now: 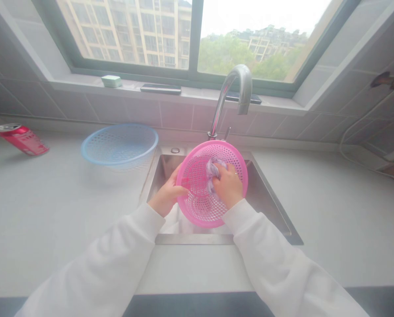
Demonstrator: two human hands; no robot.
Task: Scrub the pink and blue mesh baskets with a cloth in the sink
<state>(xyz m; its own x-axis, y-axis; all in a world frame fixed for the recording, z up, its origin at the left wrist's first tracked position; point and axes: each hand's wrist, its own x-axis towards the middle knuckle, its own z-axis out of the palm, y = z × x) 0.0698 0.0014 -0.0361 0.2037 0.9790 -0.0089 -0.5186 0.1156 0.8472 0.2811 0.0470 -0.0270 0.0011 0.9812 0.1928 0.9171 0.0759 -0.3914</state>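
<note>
A pink perforated basket [200, 207] is tilted up on its edge over the steel sink [266, 207]. My left hand [165, 196] grips its left rim, fingers curled round the edge. Inside the bowl, my right hand [228, 185] is closed on a crumpled lilac cloth [212, 169] and presses it against the mesh. Both arms wear white sleeves.
A blue perforated basket [119, 145] stands on the counter left of the sink. A red drink can [22, 138] lies on its side at the far left. The curved tap [233, 94] rises behind the sink. A green soap block [111, 80] and a dark phone [160, 88] rest on the window sill.
</note>
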